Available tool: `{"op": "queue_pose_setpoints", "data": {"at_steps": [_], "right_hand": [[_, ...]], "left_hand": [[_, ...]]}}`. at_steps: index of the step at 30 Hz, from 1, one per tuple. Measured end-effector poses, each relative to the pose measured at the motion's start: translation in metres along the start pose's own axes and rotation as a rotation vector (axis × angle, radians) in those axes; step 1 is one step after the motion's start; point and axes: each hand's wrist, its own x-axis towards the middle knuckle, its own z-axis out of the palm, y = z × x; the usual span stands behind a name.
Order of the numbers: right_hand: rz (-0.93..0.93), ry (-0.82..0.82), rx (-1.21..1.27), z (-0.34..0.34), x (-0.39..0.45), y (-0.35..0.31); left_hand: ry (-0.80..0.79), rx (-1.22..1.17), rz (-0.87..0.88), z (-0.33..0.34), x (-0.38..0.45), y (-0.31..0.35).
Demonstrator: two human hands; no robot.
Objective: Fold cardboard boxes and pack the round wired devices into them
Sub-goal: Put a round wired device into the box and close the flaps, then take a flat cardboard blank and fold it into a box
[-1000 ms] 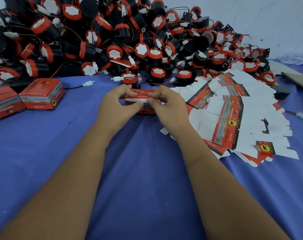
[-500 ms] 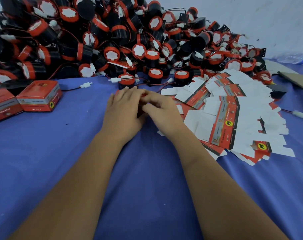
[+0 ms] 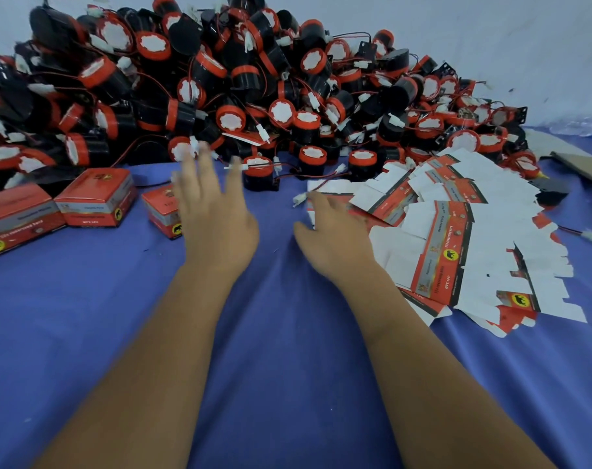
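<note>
**Both hands empty between boxes: the flat blanks lie under the right fingertips**

At nine o'clock on the blue cloth [image 3: 287,367] stand three closed boxes in a loose row: the far-left box [image 3: 13,218], the middle box [image 3: 96,201] and the nearest box [image 3: 162,213], which sits just beside the left hand and is partly hidden by it.

The left hand [image 3: 213,225] is raised at about eleven o'clock, blurred, its fingers straight and spread apart, holding nothing. Its fingertips point toward twelve o'clock, where the pile of round wired devices [image 3: 240,89] fills the back of the surface. One loose device [image 3: 259,174] lies at the pile's front edge, just past those fingertips and slightly to their right, with its white plug alongside.

The right hand [image 3: 335,242] lies low at about one o'clock, fingers relaxed and a little apart, gripping nothing. Its fingertips touch, or nearly touch, the near-left edge of the heap of flat box blanks [image 3: 457,245], which fans out toward three o'clock. The blanks' long printed strips mostly run away from the person, angled toward one o'clock.

By the look of it, a fresh cycle is starting. The right hand is the nearer one for drawing a blank, which lies directly ahead and right of its fingers; the left hand is nearer the loose device. The overlapping blanks could drag a neighbour along.
</note>
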Motion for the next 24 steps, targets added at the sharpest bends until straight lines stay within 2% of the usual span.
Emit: {"op": "queue_pose_setpoints", "data": {"at_steps": [2, 3, 5, 6, 8, 10, 12, 13, 16, 18, 19, 22, 24], "right_hand": [[-0.072, -0.020, 0.220, 0.002, 0.001, -0.002], [-0.094, -0.003, 0.276, 0.002, 0.000, -0.004], [-0.121, 0.053, 0.287, 0.003, 0.000, -0.004], [-0.117, 0.087, 0.226, 0.004, 0.001, -0.002], [-0.060, 0.132, -0.007, 0.004, 0.003, 0.002], [0.025, 0.105, -0.207, 0.002, 0.003, 0.006], [0.046, 0.061, -0.233, 0.002, 0.003, 0.007], [0.025, 0.058, -0.208, 0.001, 0.003, 0.007], [-0.037, 0.116, 0.043, -0.003, 0.001, 0.002], [-0.005, 0.173, 0.268, -0.004, 0.000, -0.002], [0.028, 0.216, 0.282, -0.004, 0.000, -0.003], [0.120, 0.273, -0.038, -0.007, -0.001, -0.001], [0.156, 0.203, -0.187, -0.006, -0.002, -0.001]], "left_hand": [[-0.145, -0.218, 0.148, 0.004, 0.000, 0.007], [-0.249, -0.314, 0.163, 0.006, -0.001, 0.009], [-0.405, -0.393, 0.111, 0.011, -0.004, 0.008], [-0.432, -0.370, 0.059, 0.013, -0.003, 0.006], [-0.400, -0.253, -0.084, 0.012, -0.001, 0.000], [-0.351, -0.128, -0.261, 0.007, 0.003, -0.009], [-0.340, -0.111, -0.410, 0.000, 0.005, -0.016], [-0.331, -0.128, -0.431, -0.001, 0.004, -0.016], [-0.296, -0.268, -0.340, -0.001, 0.002, -0.007], [-0.338, -0.403, -0.303, 0.001, 0.000, 0.001], [-0.369, -0.429, -0.286, 0.002, 0.000, 0.002], [-0.379, -0.362, -0.255, 0.006, 0.001, 0.000], [-0.384, -0.324, -0.254, 0.006, 0.002, 0.000]]}}
